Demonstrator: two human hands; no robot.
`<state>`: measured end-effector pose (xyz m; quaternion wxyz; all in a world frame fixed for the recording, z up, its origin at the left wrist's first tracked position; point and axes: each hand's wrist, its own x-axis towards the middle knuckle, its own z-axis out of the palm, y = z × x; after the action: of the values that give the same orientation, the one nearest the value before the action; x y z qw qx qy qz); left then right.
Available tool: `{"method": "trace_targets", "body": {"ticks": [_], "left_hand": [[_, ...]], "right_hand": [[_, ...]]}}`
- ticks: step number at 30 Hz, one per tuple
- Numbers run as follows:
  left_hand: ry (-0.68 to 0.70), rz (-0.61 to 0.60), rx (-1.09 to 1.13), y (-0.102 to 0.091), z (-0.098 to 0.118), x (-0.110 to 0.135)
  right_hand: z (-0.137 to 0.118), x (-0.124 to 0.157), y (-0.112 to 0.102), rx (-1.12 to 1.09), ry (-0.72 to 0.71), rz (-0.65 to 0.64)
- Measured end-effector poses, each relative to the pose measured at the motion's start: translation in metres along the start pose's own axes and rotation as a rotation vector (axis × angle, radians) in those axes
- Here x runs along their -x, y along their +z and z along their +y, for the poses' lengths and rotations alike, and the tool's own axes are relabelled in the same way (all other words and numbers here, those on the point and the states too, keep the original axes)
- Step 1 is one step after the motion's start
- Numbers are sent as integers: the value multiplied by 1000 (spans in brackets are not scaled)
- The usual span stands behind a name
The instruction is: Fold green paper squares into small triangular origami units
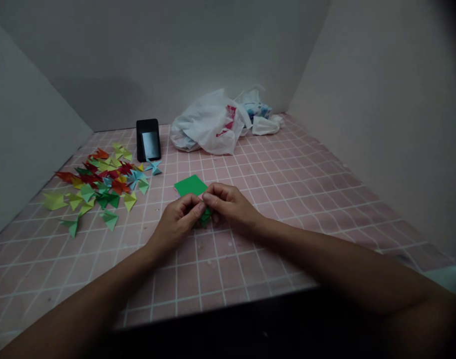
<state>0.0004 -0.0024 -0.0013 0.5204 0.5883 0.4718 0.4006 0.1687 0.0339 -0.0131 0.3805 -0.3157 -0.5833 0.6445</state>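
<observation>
Both hands meet at the middle of the table, thumbs and fingertips pinched together. Between them is a small piece of folded green paper (204,216), mostly covered by the fingers. My left hand (178,219) grips it from the left, and my right hand (231,207) from the right. Just beyond the fingers lies a green square sheet of paper (191,185), its near part hidden by the hands. A bit of pink shows at its edge near the fingertips.
Several folded paper pieces (107,199) in red, orange, yellow, green and blue are scattered at the left. Behind them a black phone (148,140) leans upright. A white plastic bag (209,122) and smaller wrapped items (264,124) sit by the back wall. A pink checked cloth (288,199) covers the table.
</observation>
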Motion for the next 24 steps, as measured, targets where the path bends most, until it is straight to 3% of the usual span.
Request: {"method": "trace_targets", "body": {"ticks": [11, 18, 24], "left_hand": [[-13, 1, -60, 3, 8, 3], [-21, -20, -21, 1, 7, 2], [-11, -8, -21, 1, 7, 3]], "right_hand": [[-6, 1, 1, 200, -99, 118], [-4, 1, 0, 73, -49, 45], [-7, 3, 1, 153, -61, 62]]}}
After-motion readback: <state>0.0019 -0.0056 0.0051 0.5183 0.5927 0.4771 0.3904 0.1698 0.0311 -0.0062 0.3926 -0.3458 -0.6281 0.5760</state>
